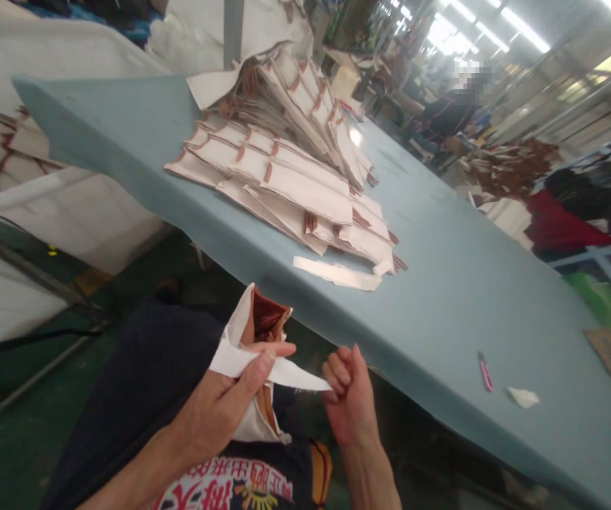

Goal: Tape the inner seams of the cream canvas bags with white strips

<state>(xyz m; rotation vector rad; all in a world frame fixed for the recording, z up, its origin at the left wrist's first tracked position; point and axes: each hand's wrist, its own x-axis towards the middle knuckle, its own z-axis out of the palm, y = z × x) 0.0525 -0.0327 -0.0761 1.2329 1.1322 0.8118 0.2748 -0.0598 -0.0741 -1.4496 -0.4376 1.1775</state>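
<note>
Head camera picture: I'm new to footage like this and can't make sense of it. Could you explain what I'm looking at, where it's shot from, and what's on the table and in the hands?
There is no machine here. One camera worn on a person's head looks forward and down at their two bare hands. The left hand grips a pale fabric piece with a brown lining, pinching a white strip of it. The right hand holds that strip's pointed end in closed fingers. Ahead is a long grey-blue table bearing a stack of similar pale pieces with brown trim, a loose white strip, a small pink object and a white scrap. Another person sits far behind, blurred.
</note>
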